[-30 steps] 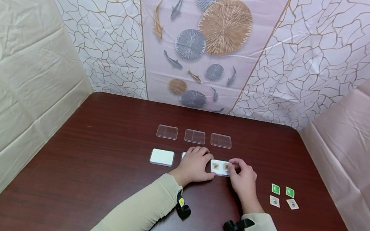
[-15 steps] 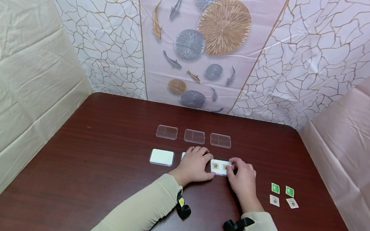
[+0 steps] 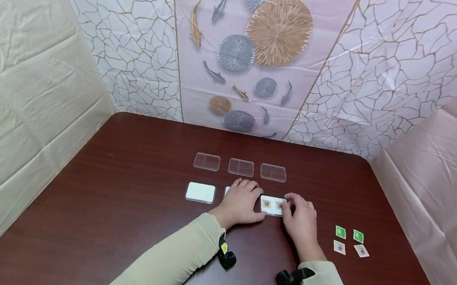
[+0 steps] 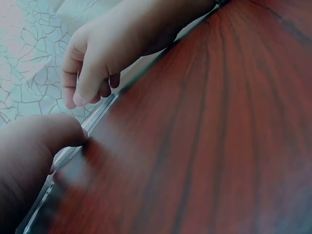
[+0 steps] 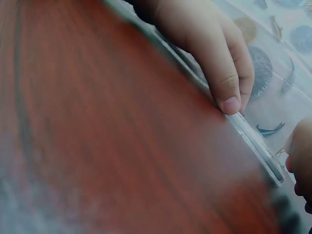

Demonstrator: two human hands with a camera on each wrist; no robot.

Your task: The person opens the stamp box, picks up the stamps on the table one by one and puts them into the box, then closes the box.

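Observation:
In the head view, a flat clear case with a white insert lies on the table, bearing two small square picture cards. My left hand holds the case's left end between thumb and index finger; its palm covers most of a middle case. At the right end, my right hand bends over the case, thumb touching the right-hand picture card and partly hiding it. The left wrist view shows the right fingers curved down above the case edge. Seen from the right wrist, the left thumb presses the case's near edge.
Three clear lids lie in a row at the back. Another white-filled case sits left of my left hand. Right of my right hand lie two green square cards and two pale square cards. Patterned cloth walls border the table.
The right thumb and index finger have shifted slightly over the right-hand picture card. The left hand and the case stay in place.

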